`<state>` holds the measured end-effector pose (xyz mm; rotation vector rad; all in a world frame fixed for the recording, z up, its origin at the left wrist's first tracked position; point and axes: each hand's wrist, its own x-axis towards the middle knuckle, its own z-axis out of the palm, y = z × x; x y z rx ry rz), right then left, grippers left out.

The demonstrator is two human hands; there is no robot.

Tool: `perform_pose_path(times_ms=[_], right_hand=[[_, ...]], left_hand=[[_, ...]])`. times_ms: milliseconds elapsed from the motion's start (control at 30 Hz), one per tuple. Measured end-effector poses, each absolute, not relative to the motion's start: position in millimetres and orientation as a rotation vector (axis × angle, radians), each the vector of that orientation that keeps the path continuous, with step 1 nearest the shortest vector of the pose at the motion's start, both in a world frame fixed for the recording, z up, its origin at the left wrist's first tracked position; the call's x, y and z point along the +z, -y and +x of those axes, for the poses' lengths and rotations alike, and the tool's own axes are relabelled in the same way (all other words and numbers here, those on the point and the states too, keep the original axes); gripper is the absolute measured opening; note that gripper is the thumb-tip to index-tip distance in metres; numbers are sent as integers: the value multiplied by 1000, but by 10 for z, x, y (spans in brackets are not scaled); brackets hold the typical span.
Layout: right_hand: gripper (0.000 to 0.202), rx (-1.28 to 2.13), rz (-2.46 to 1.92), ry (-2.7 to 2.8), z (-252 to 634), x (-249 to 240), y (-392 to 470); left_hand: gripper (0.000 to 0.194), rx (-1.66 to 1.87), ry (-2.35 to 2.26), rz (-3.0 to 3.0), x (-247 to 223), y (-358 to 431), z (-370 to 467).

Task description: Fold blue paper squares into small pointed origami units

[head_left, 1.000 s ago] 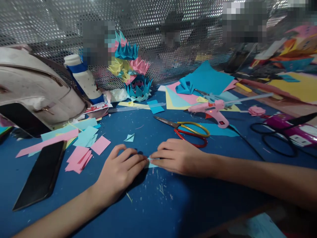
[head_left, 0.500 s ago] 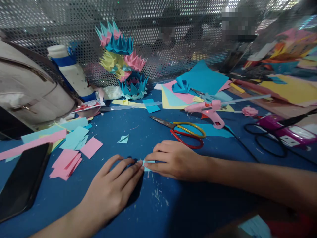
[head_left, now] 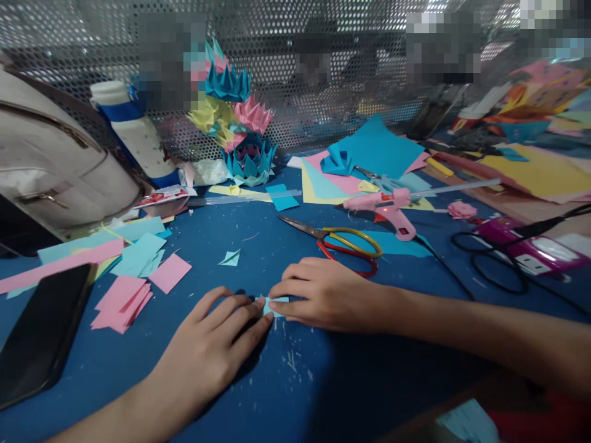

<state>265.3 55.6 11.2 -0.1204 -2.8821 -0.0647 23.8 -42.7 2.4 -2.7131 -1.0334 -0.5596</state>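
A small light blue paper [head_left: 277,307] lies on the blue table between my two hands, and their fingertips cover part of it. My left hand [head_left: 220,344] presses the left end with its fingers close together. From the other side, my right hand [head_left: 321,298] holds the right end down with its fingertips. A folded light blue paper piece [head_left: 230,258] rests a little beyond my left hand. Scissors [head_left: 330,237] with one yellow and one red handle lie just past my right hand, which overlaps the red loop's near edge.
Pink paper squares [head_left: 120,303], light blue squares [head_left: 138,255] and a phone [head_left: 44,332] lie left. A pink glue gun [head_left: 392,209] trails its cord at right, near a purple power strip [head_left: 530,246]. A folded-paper tower [head_left: 249,160], bottle [head_left: 138,135] and bag [head_left: 55,147] stand behind.
My left thumb has shifted slightly right along the light blue paper, and a little more of the paper shows between the fingers. My right hand stays almost in place.
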Motion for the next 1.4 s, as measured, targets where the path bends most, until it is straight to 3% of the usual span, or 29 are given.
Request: perform_pose_path(times_ms=[133, 367, 567, 800, 967, 1400], right_hand=[[30, 8, -176, 2881, 2646, 93, -525], [23, -48, -400, 2909, 2677, 256, -368], [25, -59, -316, 2956, 2740, 346, -364], [38, 40, -253, 2843, 2710, 200, -506], [26, 12, -150, 2765, 2704, 195, -532], [23, -269, -27, 2730, 2670, 102, -522]], left_hand=[[43, -553, 1020, -2676, 30, 462, 276], [51, -449, 1074, -2551, 13, 576, 334], [33, -489, 1150, -2526, -48, 637, 362], [32, -456, 1117, -2489, -63, 673, 360], [32, -472, 1120, -2489, -59, 675, 350], [38, -469, 1102, -2473, -56, 670, 352]])
